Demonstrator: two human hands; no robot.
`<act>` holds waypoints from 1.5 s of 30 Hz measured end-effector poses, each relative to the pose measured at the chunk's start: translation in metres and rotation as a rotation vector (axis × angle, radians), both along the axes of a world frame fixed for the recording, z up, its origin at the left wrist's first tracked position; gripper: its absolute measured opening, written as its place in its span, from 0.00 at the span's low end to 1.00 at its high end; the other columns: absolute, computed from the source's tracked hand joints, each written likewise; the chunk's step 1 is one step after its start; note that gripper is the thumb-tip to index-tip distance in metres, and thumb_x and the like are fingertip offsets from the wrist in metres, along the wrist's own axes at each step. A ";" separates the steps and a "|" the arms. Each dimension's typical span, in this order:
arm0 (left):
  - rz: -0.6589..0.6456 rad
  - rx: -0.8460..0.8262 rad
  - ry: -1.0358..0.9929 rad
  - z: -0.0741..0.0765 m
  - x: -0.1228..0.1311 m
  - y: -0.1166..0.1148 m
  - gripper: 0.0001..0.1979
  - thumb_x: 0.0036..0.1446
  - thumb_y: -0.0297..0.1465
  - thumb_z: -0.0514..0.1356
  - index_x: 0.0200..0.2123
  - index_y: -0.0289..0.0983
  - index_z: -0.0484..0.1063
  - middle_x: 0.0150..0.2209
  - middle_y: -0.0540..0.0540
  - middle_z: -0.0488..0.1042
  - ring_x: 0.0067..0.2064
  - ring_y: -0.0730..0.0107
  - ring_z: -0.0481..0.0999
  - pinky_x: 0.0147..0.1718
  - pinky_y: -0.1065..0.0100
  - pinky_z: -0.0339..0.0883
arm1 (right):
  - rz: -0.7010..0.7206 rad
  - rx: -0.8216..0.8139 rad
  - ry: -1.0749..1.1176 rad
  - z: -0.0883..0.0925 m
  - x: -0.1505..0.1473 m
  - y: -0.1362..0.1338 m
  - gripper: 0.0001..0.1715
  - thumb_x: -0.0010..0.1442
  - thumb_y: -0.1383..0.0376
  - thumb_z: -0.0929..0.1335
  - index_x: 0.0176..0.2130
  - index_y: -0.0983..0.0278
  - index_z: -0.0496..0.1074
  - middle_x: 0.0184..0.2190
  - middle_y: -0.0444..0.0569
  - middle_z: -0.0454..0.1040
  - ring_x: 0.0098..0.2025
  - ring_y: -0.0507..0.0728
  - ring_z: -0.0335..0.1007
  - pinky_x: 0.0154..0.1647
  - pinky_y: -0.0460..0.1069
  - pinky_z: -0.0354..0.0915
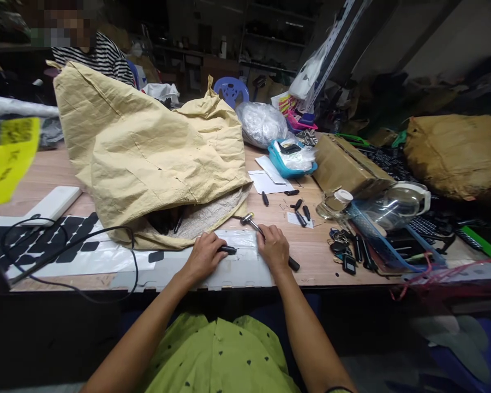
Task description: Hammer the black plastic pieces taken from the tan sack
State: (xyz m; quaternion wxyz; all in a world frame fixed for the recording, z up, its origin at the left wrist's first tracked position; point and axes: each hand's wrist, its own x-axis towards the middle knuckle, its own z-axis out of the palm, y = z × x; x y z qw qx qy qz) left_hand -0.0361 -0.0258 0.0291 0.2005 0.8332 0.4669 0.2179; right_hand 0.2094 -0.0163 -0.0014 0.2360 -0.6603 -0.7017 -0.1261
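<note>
My left hand is closed on a small black cylindrical part and rests on a pale flat sheet at the table's front edge. My right hand is wrapped round a small hammer; its metal head points up and left, and its dark handle end shows below the wrist side. Beyond my left hand lies a large beige sack, its mouth open toward me with dark pieces inside. Several loose black parts lie to the right of the hammer head, some on a small white paper.
Left are a white box, a sheet with black stickers and a looped black cable. Right stand a cardboard box, a glass jar, keys and a blue basket. A person in stripes sits opposite.
</note>
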 end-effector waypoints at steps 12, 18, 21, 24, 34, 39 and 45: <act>0.035 -0.059 -0.154 -0.017 0.001 0.003 0.07 0.59 0.32 0.65 0.42 0.41 0.81 0.37 0.46 0.75 0.44 0.59 0.71 0.47 0.58 0.65 | 0.165 -0.029 0.386 0.027 -0.015 -0.045 0.20 0.71 0.62 0.60 0.53 0.59 0.76 0.44 0.52 0.79 0.45 0.57 0.75 0.43 0.49 0.70; 0.051 -0.056 -0.204 -0.018 0.004 0.000 0.07 0.58 0.30 0.65 0.41 0.41 0.80 0.35 0.47 0.75 0.43 0.59 0.70 0.46 0.58 0.65 | 0.402 -0.132 0.497 0.027 -0.038 -0.088 0.24 0.71 0.64 0.60 0.62 0.56 0.71 0.50 0.52 0.80 0.52 0.57 0.77 0.53 0.53 0.74; 0.054 -0.055 -0.211 -0.017 0.005 0.000 0.06 0.58 0.29 0.65 0.39 0.41 0.80 0.34 0.47 0.74 0.42 0.60 0.70 0.46 0.59 0.65 | 0.407 -0.133 0.492 0.024 -0.042 -0.091 0.25 0.71 0.66 0.60 0.64 0.55 0.70 0.49 0.51 0.80 0.51 0.57 0.77 0.52 0.52 0.75; 0.066 -0.059 -0.211 -0.017 0.007 0.000 0.05 0.58 0.28 0.65 0.38 0.40 0.80 0.35 0.46 0.74 0.43 0.60 0.70 0.45 0.59 0.65 | 0.405 -0.133 0.474 0.023 -0.044 -0.090 0.26 0.71 0.66 0.60 0.64 0.55 0.70 0.46 0.51 0.80 0.48 0.56 0.77 0.48 0.50 0.75; 0.062 -0.057 -0.226 -0.018 0.007 0.000 0.05 0.57 0.29 0.65 0.38 0.40 0.80 0.34 0.47 0.73 0.42 0.60 0.70 0.44 0.59 0.65 | 0.378 -0.147 0.463 0.023 -0.039 -0.090 0.26 0.71 0.66 0.60 0.65 0.54 0.69 0.47 0.51 0.80 0.49 0.57 0.77 0.51 0.52 0.75; 0.069 -0.041 -0.229 -0.018 0.006 0.000 0.04 0.57 0.28 0.65 0.37 0.40 0.79 0.33 0.47 0.73 0.42 0.59 0.70 0.43 0.59 0.66 | 0.381 -0.163 0.439 0.020 -0.032 -0.087 0.24 0.72 0.64 0.59 0.62 0.55 0.71 0.46 0.51 0.80 0.47 0.56 0.78 0.46 0.49 0.74; 0.086 0.023 -0.170 -0.017 0.007 -0.003 0.06 0.54 0.29 0.67 0.36 0.38 0.75 0.35 0.46 0.73 0.41 0.59 0.70 0.43 0.59 0.66 | 0.137 -0.012 0.225 0.015 -0.010 -0.039 0.22 0.70 0.64 0.61 0.57 0.56 0.75 0.39 0.50 0.78 0.38 0.56 0.75 0.35 0.48 0.69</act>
